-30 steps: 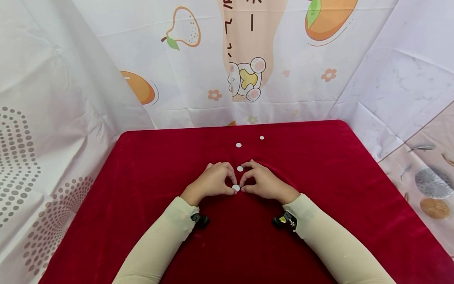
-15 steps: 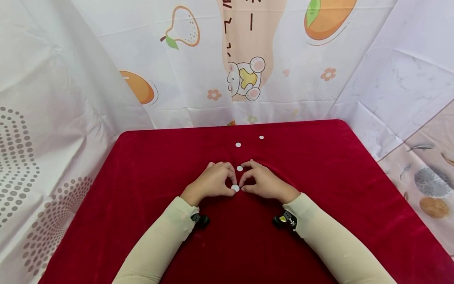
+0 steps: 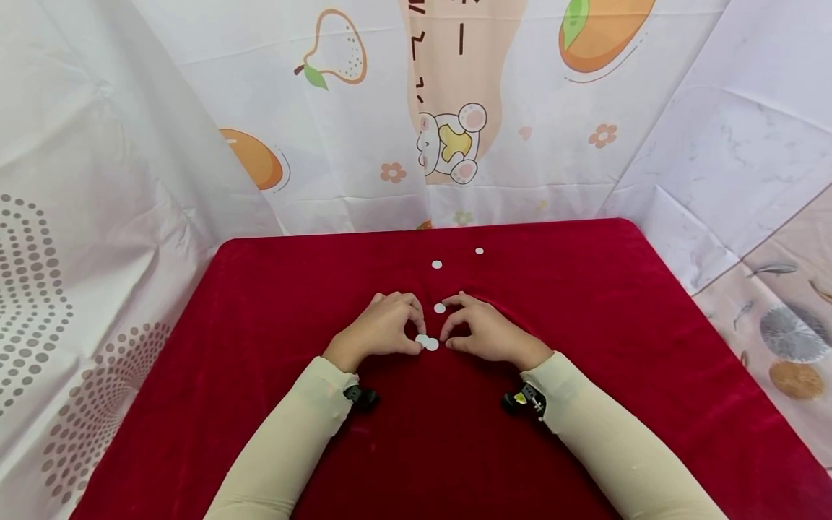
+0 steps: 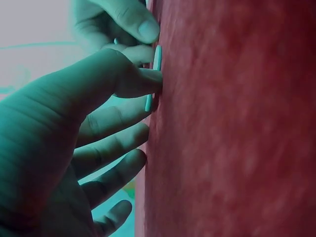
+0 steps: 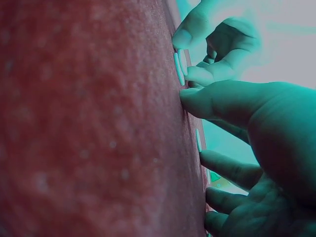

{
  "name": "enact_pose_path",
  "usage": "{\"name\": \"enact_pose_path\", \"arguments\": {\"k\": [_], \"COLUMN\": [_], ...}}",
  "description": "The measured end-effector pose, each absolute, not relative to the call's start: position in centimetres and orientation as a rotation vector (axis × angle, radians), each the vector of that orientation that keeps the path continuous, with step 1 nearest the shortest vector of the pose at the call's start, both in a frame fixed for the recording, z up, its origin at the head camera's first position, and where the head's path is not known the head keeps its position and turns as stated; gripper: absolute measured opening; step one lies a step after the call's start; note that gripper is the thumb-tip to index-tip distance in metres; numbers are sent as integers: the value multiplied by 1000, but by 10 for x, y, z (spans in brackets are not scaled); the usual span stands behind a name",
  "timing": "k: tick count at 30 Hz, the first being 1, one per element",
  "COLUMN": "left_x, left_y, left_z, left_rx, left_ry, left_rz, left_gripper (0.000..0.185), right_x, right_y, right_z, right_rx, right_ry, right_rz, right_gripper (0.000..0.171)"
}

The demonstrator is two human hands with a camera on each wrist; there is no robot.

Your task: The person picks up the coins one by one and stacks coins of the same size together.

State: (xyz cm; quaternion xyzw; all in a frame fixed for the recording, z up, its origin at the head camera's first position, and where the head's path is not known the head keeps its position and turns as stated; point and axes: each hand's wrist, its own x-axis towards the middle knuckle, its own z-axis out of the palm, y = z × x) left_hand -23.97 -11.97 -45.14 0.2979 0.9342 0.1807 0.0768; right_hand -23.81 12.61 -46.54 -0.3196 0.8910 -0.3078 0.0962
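Small flat white discs lie on a red cloth in the head view. My left hand [image 3: 385, 325] pinches one white disc [image 3: 422, 339] between thumb and index finger. That disc meets or overlaps a second white disc [image 3: 432, 344] on the cloth; the wrist views show both edge-on. Just right of them is my right hand [image 3: 484, 331], thumb and index bent close to each other, with no disc seen between them. Another finger of it reaches a third disc [image 3: 440, 308], seen as a thin edge [image 5: 199, 140] at a fingertip in the right wrist view.
Farther back on the red cloth [image 3: 312, 274] lie a disc [image 3: 437, 264] and a smaller-looking disc [image 3: 479, 251]. A printed white curtain [image 3: 364, 166] hangs behind the table's back edge. Black wrist cameras [image 3: 361, 398] sit below both cuffs.
My left hand has moved slightly left with a disc in its pinch, so two discs now show where one was seen. The right hand has barely moved.
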Motion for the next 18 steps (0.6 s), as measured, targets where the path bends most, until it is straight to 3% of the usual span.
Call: {"name": "enact_pose_path", "arguments": {"k": [18], "left_x": [-239], "left_y": [-110], "left_z": [-456], "left_rx": [942], "left_ry": [2766], "left_rz": [566], "left_gripper": [15], "right_x": [-239], "right_y": [126], "right_z": [-468], "right_rx": [-961], "right_ry": [2652], "right_rz": [-913], "right_gripper": [13]}}
